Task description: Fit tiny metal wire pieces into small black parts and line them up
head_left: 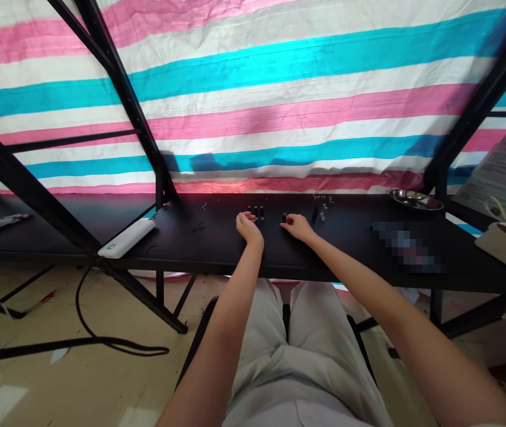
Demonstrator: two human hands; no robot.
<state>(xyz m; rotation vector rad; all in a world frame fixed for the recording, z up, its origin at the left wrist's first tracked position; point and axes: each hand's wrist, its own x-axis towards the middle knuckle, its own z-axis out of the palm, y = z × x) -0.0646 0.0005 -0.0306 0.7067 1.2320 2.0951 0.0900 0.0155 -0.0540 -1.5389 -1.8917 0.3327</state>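
Note:
On the black table (217, 237), my left hand (249, 228) rests with its fingers curled in, right beside a short row of small black cylinders (261, 213) with pale tops. Whatever those fingers may hold is hidden. My right hand (298, 227) pinches a similar small black cylinder (284, 217), upright between thumb and fingers. Farther right stand another dark cylinder (315, 213) and several tiny clear or whitish pieces (323, 212). Small white bits (322, 197) lie behind them.
A white power strip (127, 238) lies at left, and thin black scraps (198, 227) nearer my left hand. At right are a shiny metal dish (416, 200), a blurred-out flat item (406, 247) and a beige pouch (504, 243). Black frame posts (124, 95) flank the table.

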